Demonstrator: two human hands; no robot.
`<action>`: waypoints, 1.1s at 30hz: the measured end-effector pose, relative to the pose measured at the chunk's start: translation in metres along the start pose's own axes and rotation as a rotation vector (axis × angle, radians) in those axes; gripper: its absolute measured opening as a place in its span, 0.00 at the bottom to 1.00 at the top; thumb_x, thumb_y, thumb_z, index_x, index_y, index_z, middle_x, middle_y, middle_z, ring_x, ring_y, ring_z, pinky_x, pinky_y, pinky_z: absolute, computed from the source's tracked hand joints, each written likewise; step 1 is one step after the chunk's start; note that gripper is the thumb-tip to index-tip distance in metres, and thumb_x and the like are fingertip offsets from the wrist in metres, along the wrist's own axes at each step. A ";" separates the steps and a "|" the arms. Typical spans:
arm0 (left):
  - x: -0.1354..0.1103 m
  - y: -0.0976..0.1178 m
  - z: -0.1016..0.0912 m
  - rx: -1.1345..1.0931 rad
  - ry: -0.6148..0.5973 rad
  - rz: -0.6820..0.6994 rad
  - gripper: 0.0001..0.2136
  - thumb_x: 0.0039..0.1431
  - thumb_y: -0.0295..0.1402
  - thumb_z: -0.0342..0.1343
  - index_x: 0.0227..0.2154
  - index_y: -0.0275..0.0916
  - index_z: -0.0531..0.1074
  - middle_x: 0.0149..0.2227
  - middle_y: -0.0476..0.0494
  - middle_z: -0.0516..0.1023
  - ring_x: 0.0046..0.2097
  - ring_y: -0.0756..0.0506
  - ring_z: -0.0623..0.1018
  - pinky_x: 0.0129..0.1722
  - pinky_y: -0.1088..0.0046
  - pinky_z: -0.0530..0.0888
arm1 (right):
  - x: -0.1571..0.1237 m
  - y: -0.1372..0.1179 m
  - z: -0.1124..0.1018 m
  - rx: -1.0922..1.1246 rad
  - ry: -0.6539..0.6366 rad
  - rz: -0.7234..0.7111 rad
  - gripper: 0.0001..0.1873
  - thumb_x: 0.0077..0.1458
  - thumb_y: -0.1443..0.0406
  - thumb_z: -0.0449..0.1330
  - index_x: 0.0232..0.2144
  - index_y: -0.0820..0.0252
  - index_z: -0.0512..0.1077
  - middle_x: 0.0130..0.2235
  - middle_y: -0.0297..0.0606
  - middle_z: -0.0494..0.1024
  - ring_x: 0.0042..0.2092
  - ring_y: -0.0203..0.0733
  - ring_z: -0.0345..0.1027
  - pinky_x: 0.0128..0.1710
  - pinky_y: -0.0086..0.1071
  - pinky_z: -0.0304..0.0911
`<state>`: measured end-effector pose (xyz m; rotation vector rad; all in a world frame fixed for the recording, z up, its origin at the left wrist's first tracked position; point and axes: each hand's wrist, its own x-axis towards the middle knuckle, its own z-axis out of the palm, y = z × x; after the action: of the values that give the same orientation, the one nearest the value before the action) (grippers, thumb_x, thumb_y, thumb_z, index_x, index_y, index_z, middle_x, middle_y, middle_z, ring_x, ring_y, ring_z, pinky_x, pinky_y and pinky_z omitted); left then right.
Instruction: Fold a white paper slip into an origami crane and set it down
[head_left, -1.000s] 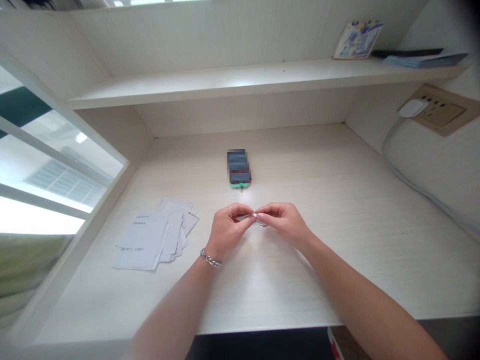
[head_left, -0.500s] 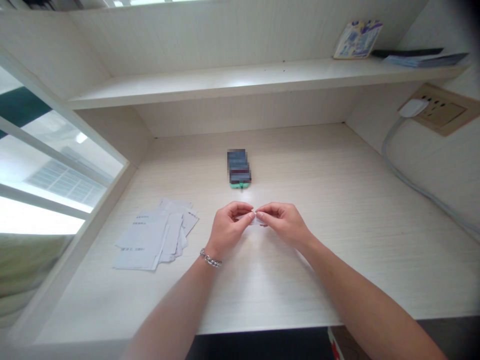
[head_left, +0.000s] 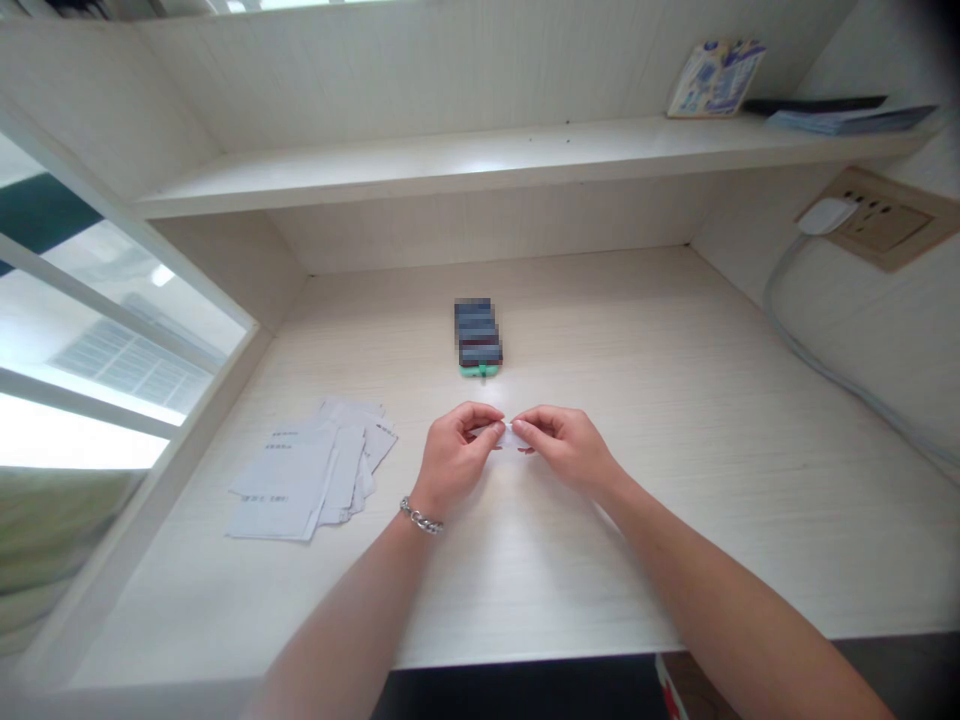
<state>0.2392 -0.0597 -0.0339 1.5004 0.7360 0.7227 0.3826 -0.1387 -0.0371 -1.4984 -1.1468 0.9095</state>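
Note:
Both of my hands meet over the middle of the pale wooden desk (head_left: 675,480). My left hand (head_left: 454,455), with a chain bracelet on its wrist, pinches one end of a small white piece of paper (head_left: 510,436). My right hand (head_left: 568,446) pinches the other end. Most of the slip is hidden by my fingers. A phone (head_left: 477,337) in a green case lies flat just beyond my hands.
A loose pile of white paper sheets (head_left: 307,478) lies to the left of my hands. A shelf (head_left: 450,165) runs above the desk with a leaflet (head_left: 716,78) and flat books at its right end. A plug and grey cable (head_left: 817,230) hang on the right wall.
My fingertips have shifted slightly on the paper slip and drawn a little apart, so more of it shows between them. Nothing else has moved.

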 end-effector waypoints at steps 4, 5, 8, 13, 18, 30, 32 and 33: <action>0.000 0.000 0.000 0.018 0.000 0.017 0.08 0.51 0.32 0.57 0.33 0.35 0.72 0.31 0.45 0.76 0.32 0.50 0.76 0.32 0.75 0.74 | -0.002 -0.005 0.001 -0.039 0.006 -0.015 0.11 0.53 0.61 0.55 0.30 0.61 0.74 0.28 0.36 0.76 0.30 0.37 0.69 0.31 0.29 0.66; 0.000 0.000 -0.001 0.024 0.001 0.022 0.07 0.51 0.32 0.57 0.33 0.35 0.72 0.32 0.45 0.76 0.32 0.50 0.76 0.33 0.75 0.73 | -0.003 -0.005 0.001 -0.044 0.005 -0.015 0.11 0.53 0.61 0.55 0.30 0.62 0.74 0.28 0.36 0.76 0.30 0.37 0.69 0.31 0.29 0.66; -0.001 0.001 0.000 0.051 -0.002 0.035 0.07 0.51 0.31 0.57 0.33 0.35 0.72 0.32 0.44 0.76 0.34 0.49 0.76 0.34 0.75 0.72 | -0.003 -0.005 0.000 -0.049 0.002 -0.011 0.11 0.54 0.60 0.55 0.29 0.62 0.74 0.28 0.35 0.76 0.30 0.37 0.69 0.31 0.29 0.67; -0.001 0.002 0.000 0.055 0.003 0.040 0.09 0.49 0.33 0.59 0.33 0.35 0.73 0.33 0.43 0.77 0.35 0.48 0.76 0.36 0.74 0.72 | -0.003 -0.006 0.001 -0.057 0.000 -0.007 0.12 0.53 0.60 0.55 0.29 0.61 0.74 0.28 0.35 0.75 0.30 0.37 0.69 0.30 0.29 0.67; 0.000 0.002 -0.001 0.034 0.027 0.043 0.08 0.48 0.32 0.60 0.31 0.35 0.72 0.32 0.44 0.76 0.35 0.48 0.76 0.36 0.74 0.72 | 0.001 -0.001 0.001 0.116 -0.046 0.034 0.16 0.53 0.57 0.55 0.33 0.62 0.75 0.32 0.38 0.76 0.33 0.38 0.70 0.32 0.32 0.69; 0.001 0.001 -0.003 0.036 0.044 0.048 0.07 0.48 0.32 0.59 0.30 0.35 0.71 0.31 0.44 0.76 0.33 0.49 0.75 0.34 0.75 0.72 | -0.002 0.001 -0.002 -0.114 0.049 -0.053 0.09 0.52 0.61 0.56 0.31 0.60 0.74 0.31 0.38 0.77 0.33 0.40 0.70 0.32 0.31 0.65; 0.001 0.001 -0.003 0.035 0.047 0.048 0.07 0.48 0.32 0.59 0.30 0.35 0.71 0.31 0.44 0.76 0.33 0.49 0.75 0.34 0.75 0.72 | -0.002 0.001 -0.001 -0.091 0.050 -0.048 0.10 0.53 0.61 0.56 0.31 0.60 0.74 0.31 0.38 0.77 0.32 0.40 0.70 0.32 0.31 0.65; 0.001 0.001 -0.003 0.035 0.049 0.047 0.07 0.48 0.32 0.59 0.29 0.35 0.71 0.31 0.45 0.76 0.33 0.49 0.75 0.34 0.75 0.71 | -0.002 0.002 0.000 -0.076 0.047 -0.045 0.10 0.53 0.61 0.55 0.31 0.60 0.74 0.30 0.37 0.77 0.31 0.40 0.70 0.31 0.31 0.66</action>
<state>0.2376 -0.0572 -0.0332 1.5406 0.7559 0.7886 0.3825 -0.1404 -0.0386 -1.5410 -1.1875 0.8042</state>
